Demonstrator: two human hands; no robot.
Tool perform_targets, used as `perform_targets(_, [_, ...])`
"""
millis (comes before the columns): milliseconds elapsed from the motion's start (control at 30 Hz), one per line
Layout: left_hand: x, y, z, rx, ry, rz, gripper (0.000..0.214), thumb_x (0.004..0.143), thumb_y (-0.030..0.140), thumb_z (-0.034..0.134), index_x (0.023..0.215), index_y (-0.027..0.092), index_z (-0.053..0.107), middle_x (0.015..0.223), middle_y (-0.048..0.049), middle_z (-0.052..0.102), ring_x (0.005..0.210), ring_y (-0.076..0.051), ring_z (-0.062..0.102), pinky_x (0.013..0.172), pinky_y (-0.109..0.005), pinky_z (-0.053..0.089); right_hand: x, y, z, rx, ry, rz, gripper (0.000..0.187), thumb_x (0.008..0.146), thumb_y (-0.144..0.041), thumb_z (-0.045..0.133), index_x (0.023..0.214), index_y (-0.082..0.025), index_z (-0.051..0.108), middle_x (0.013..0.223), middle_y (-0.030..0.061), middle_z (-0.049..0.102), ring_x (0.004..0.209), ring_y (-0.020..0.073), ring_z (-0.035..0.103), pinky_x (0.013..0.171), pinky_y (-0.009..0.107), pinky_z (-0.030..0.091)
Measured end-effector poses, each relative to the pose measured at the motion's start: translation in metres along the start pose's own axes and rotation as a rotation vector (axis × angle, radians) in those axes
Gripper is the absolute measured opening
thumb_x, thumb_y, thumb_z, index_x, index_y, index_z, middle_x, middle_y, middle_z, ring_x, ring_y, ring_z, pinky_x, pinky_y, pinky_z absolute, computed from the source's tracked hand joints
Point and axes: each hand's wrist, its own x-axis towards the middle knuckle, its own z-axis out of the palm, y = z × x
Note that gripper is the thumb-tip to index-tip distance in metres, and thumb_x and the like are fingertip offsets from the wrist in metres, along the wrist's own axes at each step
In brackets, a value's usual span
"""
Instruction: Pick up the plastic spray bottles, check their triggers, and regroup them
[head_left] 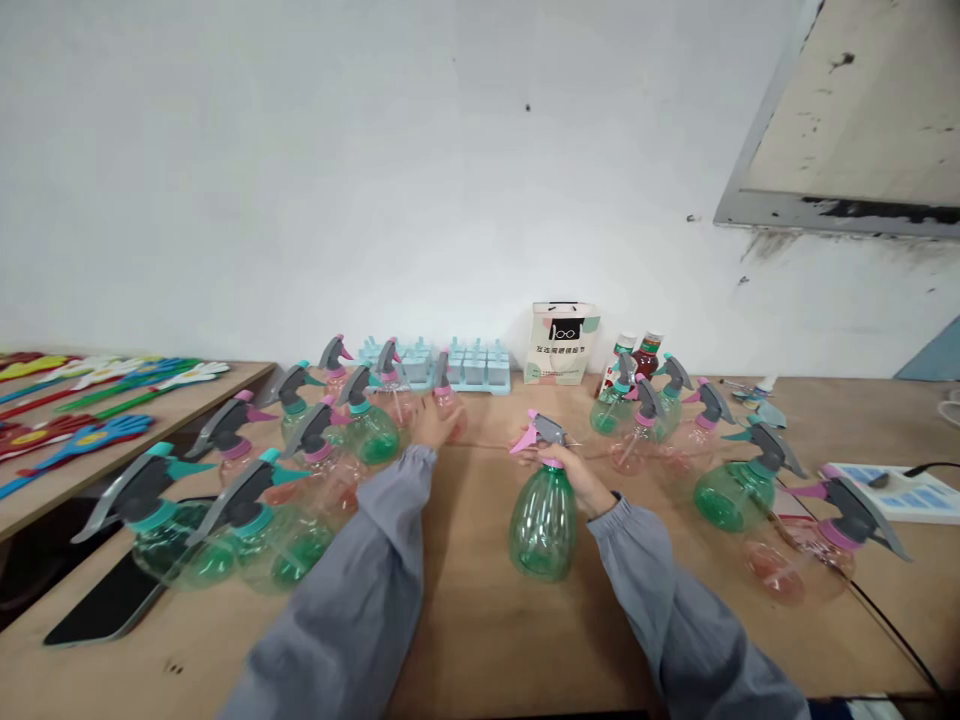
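Right hand (571,466) grips green bottle (543,525); left hand (433,425) at pink bottle (451,403).

Bare table (480,620) lane between left bottles (247,520) and right bottles (739,490).

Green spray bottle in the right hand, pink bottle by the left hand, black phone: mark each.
Green spray bottle (543,528): head view, on its ribbed belly.
Pink spray bottle (443,368): head view, on its grey trigger head.
Black phone (112,598): head view, on its dark screen.
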Motion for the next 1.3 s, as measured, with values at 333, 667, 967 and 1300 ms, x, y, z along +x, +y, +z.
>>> perform_targets(333, [-0.145, -0.026, -0.019, -0.036, 0.254, 0.234, 0.061, 0.074, 0.055, 0.072, 0.121, 0.02, 0.052, 0.103, -0.0088, 0.057, 0.101, -0.03, 0.061, 0.09, -0.048, 0.05, 0.012, -0.015, -0.002, 0.026, -0.199, 0.086, 0.031, 0.071, -0.033, 0.071, 0.099, -0.019, 0.073, 0.102, 0.0085, 0.079, 0.105, 0.026, 0.072, 0.103, 0.041, 0.05])
perform_targets(667, [-0.145, -0.028, -0.024, -0.083, 0.208, 0.237, 0.057, 0.073, 0.061, 0.072, 0.111, 0.021, 0.056, 0.094, -0.0062, 0.057, 0.093, -0.029, 0.061, 0.086, -0.047, 0.051, 0.03, -0.008, 0.022, 0.021, 0.02, -0.089, 0.017, 0.055, -0.032, 0.056, 0.067, -0.022, 0.063, 0.08, 0.0058, 0.076, 0.089, 0.0253, 0.071, 0.07, 0.033, 0.053])
perform_targets(967, [-0.147, -0.026, -0.024, -0.118, 0.181, 0.233, 0.062, 0.074, 0.06, 0.071, 0.119, 0.019, 0.055, 0.103, -0.0086, 0.062, 0.101, -0.031, 0.063, 0.088, -0.047, 0.049, 0.025, -0.015, 0.03, -0.065, -0.046, -0.069, 0.025, 0.056, -0.031, 0.06, 0.079, -0.023, 0.067, 0.082, 0.0045, 0.076, 0.091, 0.0262, 0.07, 0.079, 0.036, 0.051])
perform_targets(1300, [-0.146, -0.029, -0.022, -0.152, 0.18, 0.245, 0.063, 0.074, 0.058, 0.072, 0.12, 0.02, 0.055, 0.105, -0.009, 0.064, 0.103, -0.031, 0.064, 0.089, -0.045, 0.049, 0.014, -0.022, 0.038, -0.114, -0.115, -0.066, 0.023, 0.059, -0.032, 0.059, 0.077, -0.023, 0.068, 0.087, 0.0049, 0.076, 0.092, 0.0251, 0.069, 0.08, 0.035, 0.05])
